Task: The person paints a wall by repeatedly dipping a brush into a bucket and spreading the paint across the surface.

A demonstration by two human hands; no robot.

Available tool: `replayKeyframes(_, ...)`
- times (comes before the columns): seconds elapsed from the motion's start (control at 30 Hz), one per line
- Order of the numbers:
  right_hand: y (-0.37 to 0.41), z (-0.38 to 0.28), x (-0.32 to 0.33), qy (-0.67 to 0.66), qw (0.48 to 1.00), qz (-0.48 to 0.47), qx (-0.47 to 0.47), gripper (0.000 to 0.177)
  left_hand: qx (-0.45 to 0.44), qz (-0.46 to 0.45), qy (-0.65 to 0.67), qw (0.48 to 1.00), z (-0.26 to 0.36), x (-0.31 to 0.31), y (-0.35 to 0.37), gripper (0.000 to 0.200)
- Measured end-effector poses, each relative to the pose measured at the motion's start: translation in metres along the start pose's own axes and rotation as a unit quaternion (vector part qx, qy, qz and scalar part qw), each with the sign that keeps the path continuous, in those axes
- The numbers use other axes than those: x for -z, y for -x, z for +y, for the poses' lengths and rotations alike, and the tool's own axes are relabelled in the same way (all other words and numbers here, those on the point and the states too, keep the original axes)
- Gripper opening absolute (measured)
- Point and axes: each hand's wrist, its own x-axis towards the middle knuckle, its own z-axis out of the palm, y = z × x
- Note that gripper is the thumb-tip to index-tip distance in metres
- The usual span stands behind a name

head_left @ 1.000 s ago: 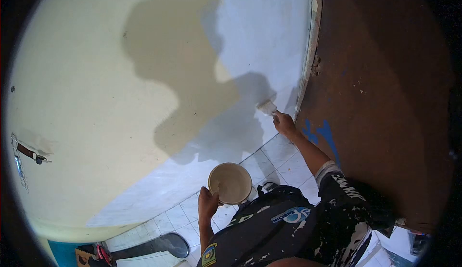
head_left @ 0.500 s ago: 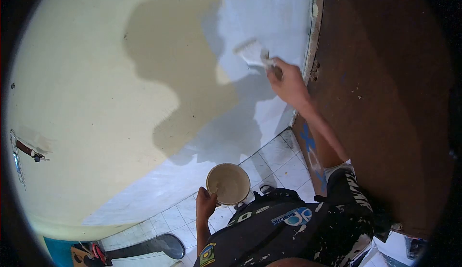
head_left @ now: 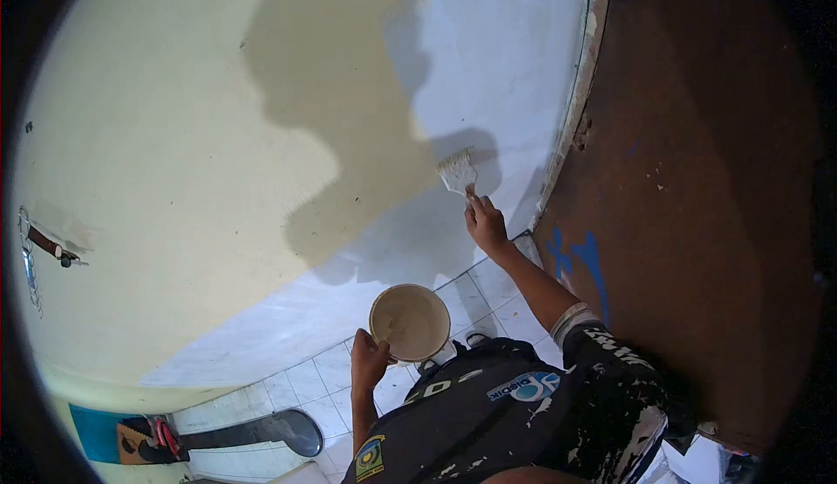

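We hold the brush (head_left: 458, 173) in our right hand (head_left: 486, 225), the fingers closed around its handle. Its pale, paint-coated bristles are at the wall (head_left: 209, 153), over the white part and just beside the edge of the cream part; we cannot tell whether they touch the surface. Our right arm reaches out past the brown panel (head_left: 689, 222), which carries blue marks (head_left: 593, 266) and meets the wall along a worn, pale strip (head_left: 571, 109).

Our left hand (head_left: 370, 362) is clamped on the near left side of the bucket (head_left: 423, 323), thumb at the rim. The bucket is open towards us, with pale smears inside, and we keep it in front of our body, over the tiles (head_left: 305, 384). We cannot make out how much paint it contains.

Our shadow (head_left: 349, 65) falls across both the cream and the white. We wear a dark shirt (head_left: 523, 432) with white lettering, a blue-and-white logo and pale splashes. Part of a sandal (head_left: 477, 339) shows beyond the shirt, near the bucket. Well off to the left, a chain (head_left: 33, 279) hangs beside a brown strap (head_left: 42, 242) on the wall. Below, a long dark thing (head_left: 301, 432) with a rounded end lies near a teal patch (head_left: 91, 432).
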Motion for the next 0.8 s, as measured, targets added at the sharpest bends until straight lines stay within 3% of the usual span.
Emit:
replayKeyframes(0.1,0.027,-0.004,0.009,0.035,0.992,-0.085,-0.085,0.04,0.048,-0.022,0.044,0.998,0.034,0.007,0.006,0.026)
replayKeyframes(0.13,0.036,-0.002,0.011,0.057,0.98,-0.137,-0.131,0.037,0.047,-0.022,0.044,0.998,0.023,0.006,0.004,0.026)
replayKeyframes(0.2,0.05,-0.005,0.016,0.049,0.97,-0.171,-0.165,0.037,-0.041,0.002,-0.069,0.997,0.005,0.003,-0.002,0.026)
replayKeyframes(0.3,0.033,-0.016,0.018,0.028,0.953,-0.208,-0.221,0.032,-0.003,0.005,0.001,1.0,0.014,0.001,0.003,0.026)
replayKeyframes(0.33,0.014,-0.019,0.015,0.009,0.963,-0.173,-0.205,0.027,0.0,0.005,0.005,1.0,0.01,-0.002,0.003,0.026)
replayKeyframes(0.4,-0.03,-0.034,0.022,0.001,0.979,-0.124,-0.163,0.023,0.04,-0.027,0.147,0.988,-0.002,-0.008,0.0,0.025)
replayKeyframes(0.5,-0.085,-0.084,0.072,-0.031,0.987,-0.091,-0.129,0.023,0.012,-0.019,0.103,0.994,0.011,-0.003,0.002,0.025)
replayKeyframes(0.67,-0.143,-0.157,0.162,-0.125,0.989,-0.007,-0.075,0.022,0.029,-0.024,0.139,0.99,-0.002,-0.012,0.001,0.024)
replayKeyframes(0.8,-0.161,-0.174,0.165,-0.16,0.983,0.091,0.003,0.03,0.034,-0.022,0.119,0.992,0.002,-0.011,0.002,0.023)
